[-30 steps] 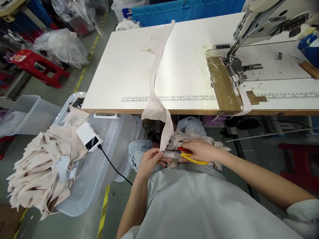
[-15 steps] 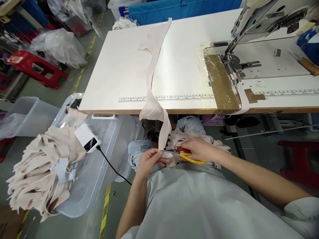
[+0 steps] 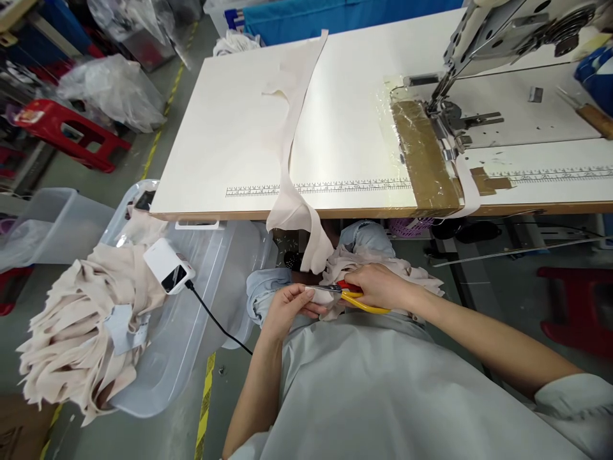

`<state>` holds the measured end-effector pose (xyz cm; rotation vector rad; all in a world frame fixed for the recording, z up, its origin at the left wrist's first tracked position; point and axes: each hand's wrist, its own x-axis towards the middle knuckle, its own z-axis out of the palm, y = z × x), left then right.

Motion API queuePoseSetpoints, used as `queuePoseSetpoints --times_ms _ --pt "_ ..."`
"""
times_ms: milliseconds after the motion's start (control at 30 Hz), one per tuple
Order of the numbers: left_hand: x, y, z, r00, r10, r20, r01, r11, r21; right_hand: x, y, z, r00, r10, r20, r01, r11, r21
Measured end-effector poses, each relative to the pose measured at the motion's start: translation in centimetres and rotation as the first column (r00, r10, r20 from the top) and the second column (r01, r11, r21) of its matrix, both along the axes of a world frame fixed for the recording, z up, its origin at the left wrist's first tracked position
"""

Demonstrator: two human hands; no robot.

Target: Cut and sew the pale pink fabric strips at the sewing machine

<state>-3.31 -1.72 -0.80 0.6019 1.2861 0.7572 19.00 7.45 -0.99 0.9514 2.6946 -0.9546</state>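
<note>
This is looking like a sewing workshop: a sewing machine (image 3: pixel 510 45) is standing on a white table (image 3: pixel 215 128) with a ruler (image 3: pixel 354 186) printed near its front edge, a pale cloth strip (image 3: pixel 297 212) is hanging over that edge, and a heap of cloth (image 3: pixel 81 326) is spilling from a plastic tub (image 3: pixel 165 380). Yellow tape (image 3: pixel 205 402) is marking the floor (image 3: pixel 163 441).

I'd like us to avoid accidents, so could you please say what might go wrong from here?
The scissors have their blades close to the left grip, so a slip could nick it.
The cloth strip hangs off the table with its lower end loose and might slide down.
The black cord runs near the left arm, so a bump could tug the white box.
</note>
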Motion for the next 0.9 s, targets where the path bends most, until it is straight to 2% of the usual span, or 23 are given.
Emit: queuePoseSetpoints --times_ms 67,133,200,267,300,367,467,567,733,800,867,900 --pt "-0.5 0.2 -0.4 0.998 -0.037 -0.056 0.039 0.999 0.031 0.7 -0.2 -0.3 0.999 -0.03 -0.039 0.03 1.0 0.0" --pt "-1.3 1.0 -1.3 0.97 -0.028 -0.24 0.057 0.992 0.114 1.6 -0.6 -0.3 0.993 -0.066 -0.095 0.065 0.998 -0.013" --pt "-2.3 2.5 -2.5 0.878 0.087 -0.47 0.043 0.965 0.258 2.5 -1.2 -0.3 0.981 -0.112 -0.161 0.106 0.993 -0.046" --pt "-2.9 4.7 -3.8 0.781 0.225 -0.582 0.046 0.909 0.413 3.3 -1.8 -0.3 0.961 -0.173 -0.214 0.157 0.983 -0.093" --pt "-3.0 5.9 -4.4 0.762 0.266 -0.591 0.055 0.882 0.468 3.7 -2.1 -0.2 0.952 -0.203 -0.23 0.18 0.977 -0.117" --pt "-2.8 8.1 -5.1 0.775 0.298 -0.557 0.047 0.852 0.522 4.2 -2.6 -0.1 0.937 -0.255 -0.237 0.224 0.963 -0.152" --pt "-2.0 9.6 -5.6 0.822 0.283 -0.495 0.005 0.865 0.502 4.7 -3.1 0.0 0.924 -0.306 -0.229 0.27 0.947 -0.177" --pt "-1.8 8.0 -6.2 0.847 0.263 -0.463 -0.043 0.9 0.433 5.3 -3.1 0.1 0.904 -0.348 -0.247 0.303 0.931 -0.205" --pt "-3.6 1.4 -8.0 0.825 0.259 -0.502 -0.171 0.962 0.215 7.0 -2.6 -0.4 0.851 -0.453 -0.267 0.396 0.886 -0.24" --pt "-3.6 -0.9 -7.4 0.836 0.229 -0.499 -0.178 0.973 0.149 7.5 -2.3 -0.7 0.828 -0.492 -0.27 0.425 0.863 -0.273" --pt "-2.6 -2.2 -5.4 0.886 0.167 -0.433 -0.134 0.985 0.107 7.5 -2.1 -0.9 0.811 -0.52 -0.266 0.438 0.843 -0.313" --pt "-1.8 -2.5 -4.1 0.93 0.113 -0.35 -0.085 0.992 0.095 7.3 -2.1 -0.9 0.807 -0.526 -0.268 0.434 0.836 -0.335"
